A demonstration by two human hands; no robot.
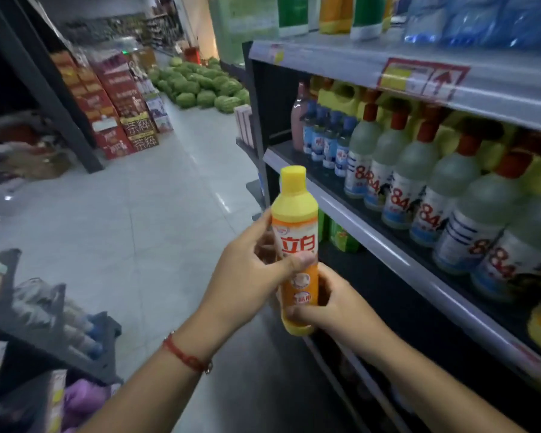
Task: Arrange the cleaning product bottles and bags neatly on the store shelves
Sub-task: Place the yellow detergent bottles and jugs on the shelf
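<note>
Shelves of grey metal [372, 210] fill the right side, the middle tier lined with white "84" plastic bottles with red caps [397, 179]; in front of that tier's edge a yellow-capped orange plastic detergent bottle [297, 232] stands upright in the aisle; left hand [247, 273] curls round its label; right hand [334, 304] grips its base.

"84" on white bottles [400, 195]; "立白" on yellow bottle [295, 232].
</note>
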